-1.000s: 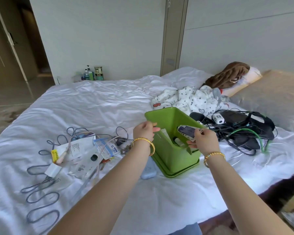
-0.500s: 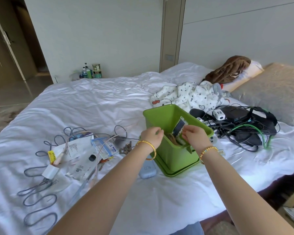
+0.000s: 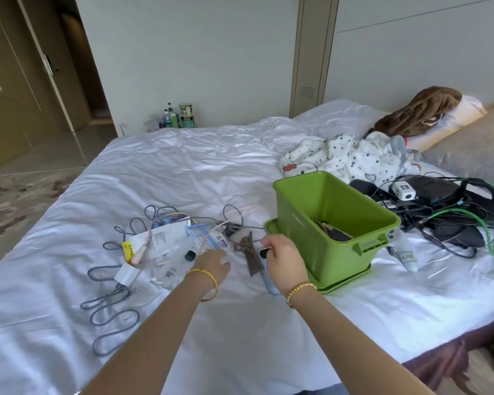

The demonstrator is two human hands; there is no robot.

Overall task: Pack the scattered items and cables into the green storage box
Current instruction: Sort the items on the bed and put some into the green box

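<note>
The green storage box point(image 3: 297, 223) stands on its lid on the white bed, with a hairbrush and dark items point(image 3: 330, 232) inside. My right hand point(image 3: 284, 259) is just left of the box, fingers curled round the top of a light blue item point(image 3: 270, 277) lying on the sheet. My left hand point(image 3: 213, 262) reaches over a clear bottle with a black cap point(image 3: 173, 270), fingers relaxed and holding nothing. Between my hands lies a brown ornate piece point(image 3: 250, 256). Paper packets point(image 3: 163, 238), a white charger point(image 3: 126, 273) and a long grey cable point(image 3: 111, 297) are scattered to the left.
Right of the box lies a heap of black devices and cables point(image 3: 439, 212) with a green cable point(image 3: 468, 218) and a white tube point(image 3: 408, 255). A spotted cloth point(image 3: 340, 155), pillows and a brown blanket lie behind. The bed edge runs along the lower right.
Both hands left the box and swung left to the scattered items. The item my right hand was putting in stays inside the box.
</note>
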